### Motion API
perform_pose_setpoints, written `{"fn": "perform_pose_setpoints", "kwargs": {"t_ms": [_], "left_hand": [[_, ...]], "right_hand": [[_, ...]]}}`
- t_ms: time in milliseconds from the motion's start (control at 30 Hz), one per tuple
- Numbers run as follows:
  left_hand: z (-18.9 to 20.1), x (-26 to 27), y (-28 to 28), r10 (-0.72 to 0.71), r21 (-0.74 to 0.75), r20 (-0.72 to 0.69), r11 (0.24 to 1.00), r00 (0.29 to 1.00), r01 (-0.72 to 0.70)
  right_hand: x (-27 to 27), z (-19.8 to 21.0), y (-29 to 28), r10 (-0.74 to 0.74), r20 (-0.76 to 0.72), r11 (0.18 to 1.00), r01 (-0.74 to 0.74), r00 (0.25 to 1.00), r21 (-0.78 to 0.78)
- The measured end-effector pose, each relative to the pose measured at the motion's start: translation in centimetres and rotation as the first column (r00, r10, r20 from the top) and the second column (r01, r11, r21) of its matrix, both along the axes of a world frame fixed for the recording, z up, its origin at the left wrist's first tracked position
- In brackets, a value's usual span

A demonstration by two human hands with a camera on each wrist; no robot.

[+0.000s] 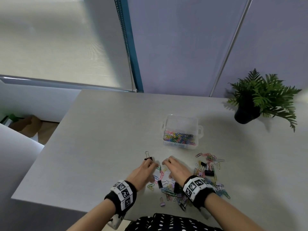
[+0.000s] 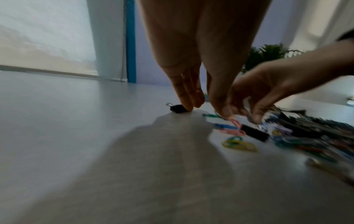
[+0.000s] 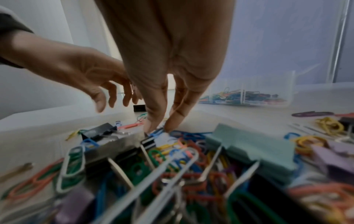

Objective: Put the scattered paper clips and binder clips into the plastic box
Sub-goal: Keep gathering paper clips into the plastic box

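- The plastic box [image 1: 180, 130] stands on the table [image 1: 100, 147] beyond the hands, and its near part already holds a layer of coloured paper clips; no binder clips can be made out in it.
- Much is left, by the look of it: a heap of paper clips and binder clips [image 1: 206, 170] lies around and right of the hands, more spreads toward the table's near edge, and a lone black binder clip [image 1: 148, 158] sits off to the left.
- The left hand [image 1: 143, 172] reaches down with straight, relaxed fingers, the tips touching that black clip and gripping nothing (best seen from the left wrist).
- The right hand [image 1: 176, 169] has thumb and fingers curled onto clips; whether they have one pinched cannot be told.
- Only the head view gives the whole layout; only the right wrist view shows a divider inside the box.
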State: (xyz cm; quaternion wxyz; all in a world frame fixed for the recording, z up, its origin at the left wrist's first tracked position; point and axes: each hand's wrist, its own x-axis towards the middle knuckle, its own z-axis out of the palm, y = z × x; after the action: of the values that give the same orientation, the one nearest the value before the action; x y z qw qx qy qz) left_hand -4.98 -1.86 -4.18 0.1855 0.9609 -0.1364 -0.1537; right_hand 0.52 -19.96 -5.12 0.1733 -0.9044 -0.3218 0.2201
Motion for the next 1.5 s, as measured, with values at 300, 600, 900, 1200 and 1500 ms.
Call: {"fn": "perform_pose_setpoints", "kwargs": {"t_ms": [300,600,900,1200,1500], "left_hand": [[-1.3,1.4,-1.7,0.043,-0.001,-0.021,0.999,0.999,-0.043],[-0.5,1.9,-2.6,0.138,-0.023,-0.111,0.99,0.984,-0.142],[-0.1,1.8,-3.1,0.095,0.147,-0.055,0.985,0.994,-0.086],[-0.2,1.7,-2.9,0.051,0.114,-0.079,0.993,0.996,-0.042],[3.7,8.8,-3.3,0.344,-0.47,-0.332,0.747,0.878,-0.471]], "right_hand": [[-1.0,-0.4,2.0,-0.193,-0.01,0.98,0.193,0.981,0.038],[-0.9,-0.8,2.1,-0.175,0.052,0.984,0.172,0.983,0.049],[-0.1,-0.9,0.9,0.056,0.088,0.998,-0.054,0.995,-0.024],[-0.2,-0.6,-0.2,0.133,0.118,0.991,-0.134,0.984,0.001],[5.9,3.7,-3.8,-0.45,-0.415,0.64,0.609,0.791,0.469]]}}
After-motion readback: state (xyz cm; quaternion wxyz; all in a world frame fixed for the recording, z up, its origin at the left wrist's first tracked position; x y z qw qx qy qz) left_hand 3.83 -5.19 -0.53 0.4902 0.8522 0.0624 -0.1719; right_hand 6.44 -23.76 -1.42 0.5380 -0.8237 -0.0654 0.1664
